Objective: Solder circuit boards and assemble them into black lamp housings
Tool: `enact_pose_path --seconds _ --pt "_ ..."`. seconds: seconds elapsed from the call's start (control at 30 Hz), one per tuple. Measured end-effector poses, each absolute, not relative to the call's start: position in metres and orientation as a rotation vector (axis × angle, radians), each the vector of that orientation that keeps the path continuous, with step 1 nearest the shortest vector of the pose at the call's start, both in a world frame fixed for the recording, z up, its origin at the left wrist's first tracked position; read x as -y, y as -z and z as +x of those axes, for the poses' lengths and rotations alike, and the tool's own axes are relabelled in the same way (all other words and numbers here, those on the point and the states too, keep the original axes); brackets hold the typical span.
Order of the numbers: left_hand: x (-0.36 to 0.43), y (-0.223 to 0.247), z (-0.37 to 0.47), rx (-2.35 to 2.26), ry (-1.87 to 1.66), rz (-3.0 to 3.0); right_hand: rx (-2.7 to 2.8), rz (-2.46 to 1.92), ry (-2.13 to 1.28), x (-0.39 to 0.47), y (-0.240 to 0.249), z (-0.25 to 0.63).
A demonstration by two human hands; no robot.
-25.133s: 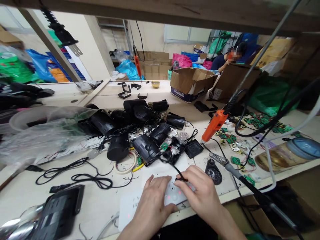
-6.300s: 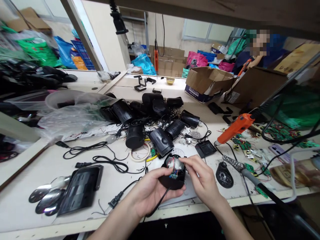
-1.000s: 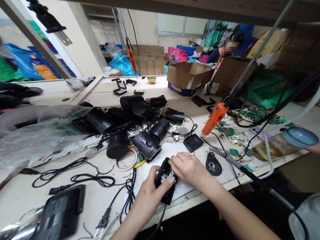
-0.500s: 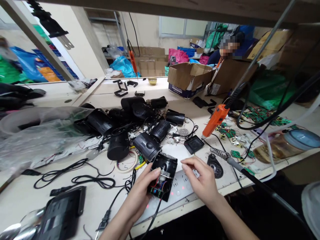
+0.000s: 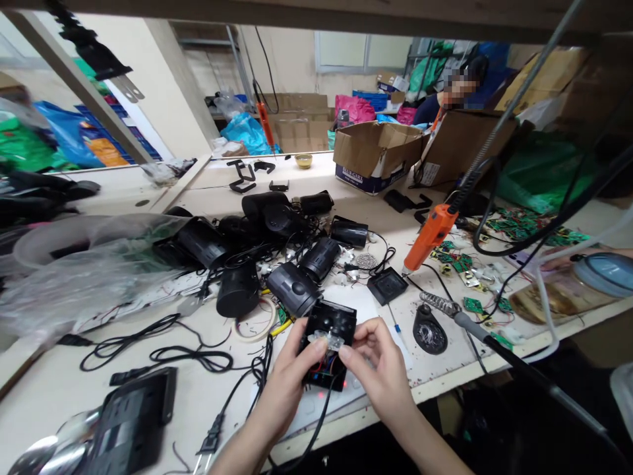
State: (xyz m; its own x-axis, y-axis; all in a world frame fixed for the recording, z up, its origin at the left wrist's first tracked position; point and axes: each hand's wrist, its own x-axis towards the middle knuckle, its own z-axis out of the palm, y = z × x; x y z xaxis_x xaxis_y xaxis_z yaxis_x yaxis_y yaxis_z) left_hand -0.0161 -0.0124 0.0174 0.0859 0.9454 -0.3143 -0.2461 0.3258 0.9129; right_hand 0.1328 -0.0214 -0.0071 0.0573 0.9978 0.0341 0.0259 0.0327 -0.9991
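Observation:
Both hands meet on an opened black plastic housing (image 5: 341,315) with wires and a small circuit board inside, above the front of the bench. My left hand (image 5: 289,369) grips its left side, the thumb on a clear plastic part (image 5: 326,340) inside the housing. From the right, my right hand (image 5: 378,366) closes on the same clear part and the housing edge, its other fingers curled. A black cord (image 5: 321,422) hangs from the housing's lower end. Just behind it lies another black housing (image 5: 291,288), closed, with a round bump.
An orange electric screwdriver (image 5: 430,237) hangs at right, near a soldering iron (image 5: 499,349) in a coil holder. Several black housings (image 5: 237,290) are piled behind my hands. Circuit boards (image 5: 459,262) lie at right, cords (image 5: 198,359) at left. A co-worker (image 5: 435,109) sits beyond the cartons.
My right hand has moved left onto the clear part and the housing, which it was apart from before. The clear part now sits tilted differently. A thin blue-marked tool now shows behind my right hand.

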Motion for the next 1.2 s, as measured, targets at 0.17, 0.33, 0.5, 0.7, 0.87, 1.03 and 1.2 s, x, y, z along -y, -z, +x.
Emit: enact_pose_path --seconds 0.17,0.33,0.5,0.7,0.87,1.03,1.2 --pt "0.013 -0.017 -0.016 -1.124 -1.054 0.882 1.17 -1.214 -1.13 0.022 0.01 0.133" --pt "0.01 -0.015 -0.021 -1.081 -1.054 0.907 1.226 -1.177 -1.099 0.016 0.01 0.133" --pt "0.014 -0.014 -0.032 -1.064 -1.121 0.858 1.289 -1.134 -1.029 0.014 0.009 0.123" --pt "0.024 -0.015 -0.042 -0.917 -1.179 0.757 1.4 -1.102 -0.9 0.02 0.005 0.111" --pt "0.025 -0.019 -0.042 -1.018 -1.215 0.763 1.459 -1.098 -0.847 0.024 -0.001 0.108" --pt "0.026 -0.019 -0.04 -1.059 -1.252 0.782 1.468 -1.092 -0.846 0.026 -0.002 0.108" --pt "0.026 -0.016 -0.04 -1.042 -1.228 0.712 1.446 -1.108 -0.902 0.027 -0.002 0.111"
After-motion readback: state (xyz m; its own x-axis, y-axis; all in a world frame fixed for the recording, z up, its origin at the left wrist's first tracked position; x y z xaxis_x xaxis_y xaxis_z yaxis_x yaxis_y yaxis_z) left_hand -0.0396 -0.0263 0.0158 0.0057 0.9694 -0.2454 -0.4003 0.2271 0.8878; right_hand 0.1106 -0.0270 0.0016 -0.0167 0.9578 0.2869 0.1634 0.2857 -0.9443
